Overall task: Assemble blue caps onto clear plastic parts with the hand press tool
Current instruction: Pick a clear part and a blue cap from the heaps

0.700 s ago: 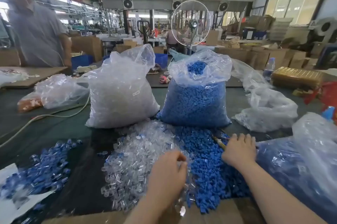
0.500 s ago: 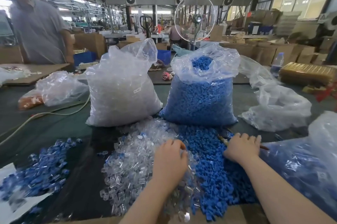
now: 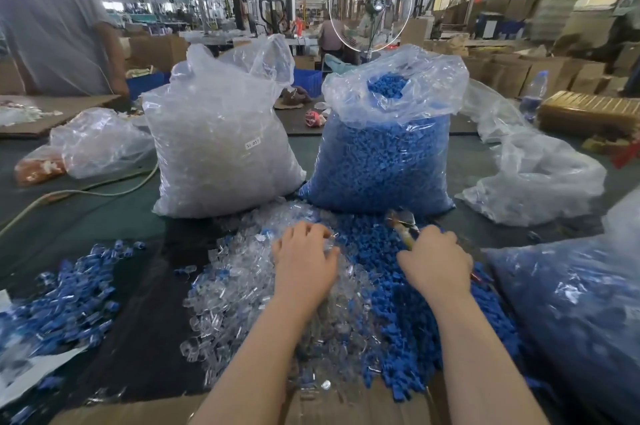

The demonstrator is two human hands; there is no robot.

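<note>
A loose heap of clear plastic parts (image 3: 239, 289) lies on the dark table before me, with a heap of blue caps (image 3: 401, 324) touching it on the right. My left hand (image 3: 304, 263) lies palm down on the far part of the clear heap, fingers bent into the parts and thumb held apart. My right hand (image 3: 434, 262) grips the hand press tool (image 3: 403, 225) over the blue caps. The tool's metal head sticks out beyond the knuckles and a bit of red handle shows at the wrist.
Behind the heaps stand a full bag of clear parts (image 3: 221, 147) and an open bag of blue caps (image 3: 377, 161). Assembled blue-and-clear pieces (image 3: 69, 293) lie left; a filled bag (image 3: 571, 313) sits right. A cable (image 3: 104, 190) crosses the left. A person (image 3: 52, 26) stands at back left.
Both hands have moved farther away from me across the heaps. My left hand went from the near side of the clear heap to its far part.
</note>
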